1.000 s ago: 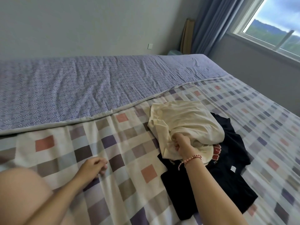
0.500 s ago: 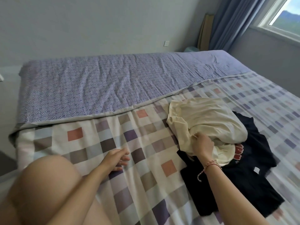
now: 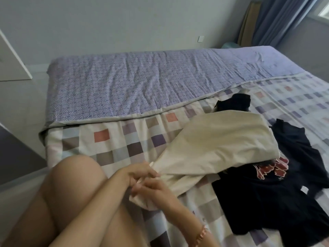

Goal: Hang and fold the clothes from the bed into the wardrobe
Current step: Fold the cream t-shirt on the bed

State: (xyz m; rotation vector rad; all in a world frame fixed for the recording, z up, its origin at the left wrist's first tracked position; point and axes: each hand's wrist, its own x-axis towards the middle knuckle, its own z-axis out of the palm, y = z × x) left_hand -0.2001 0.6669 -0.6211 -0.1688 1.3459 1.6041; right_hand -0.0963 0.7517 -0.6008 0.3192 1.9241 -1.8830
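Bed: one, carrying all the clothes. Black T-shirt: one, spread flat, untouched. Cream garment: one, now dragged mostly off the black T-shirt, far end still overlapping it, so sorting has begun. Smaller black item: one, beyond the black T-shirt. Left hand, previously idle, has joined right hand; both sets of fingers grasp the cream end.

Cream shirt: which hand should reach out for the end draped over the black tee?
Right, probably. Both hands grip the near end of the cream shirt, but the right hand sits on the side toward the black tee, so it can slide out along the fabric while the left hand holds.
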